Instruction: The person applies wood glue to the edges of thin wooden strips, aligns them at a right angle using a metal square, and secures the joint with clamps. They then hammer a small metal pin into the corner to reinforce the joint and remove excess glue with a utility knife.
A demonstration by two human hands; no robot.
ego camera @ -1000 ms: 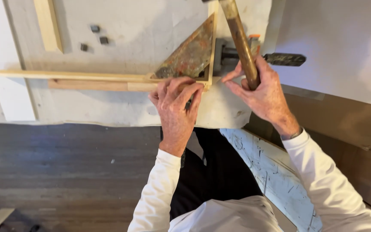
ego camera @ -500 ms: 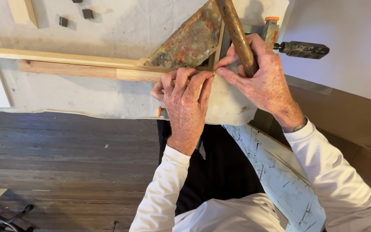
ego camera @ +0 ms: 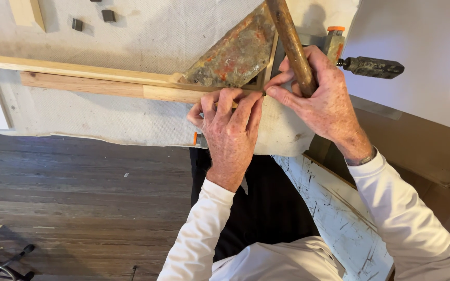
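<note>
Left hand (ego camera: 231, 132) is curled down on the near edge of the wood strip (ego camera: 105, 86), fingertips (ego camera: 224, 98) pinching something small, can't tell what. Right hand (ego camera: 323, 101) is wrapped shut around the wooden handle (ego camera: 291, 41), at 2 o'clock from the left. Rusty triangle (ego camera: 233, 57) sits at 12 o'clock, touching the strip.
</note>
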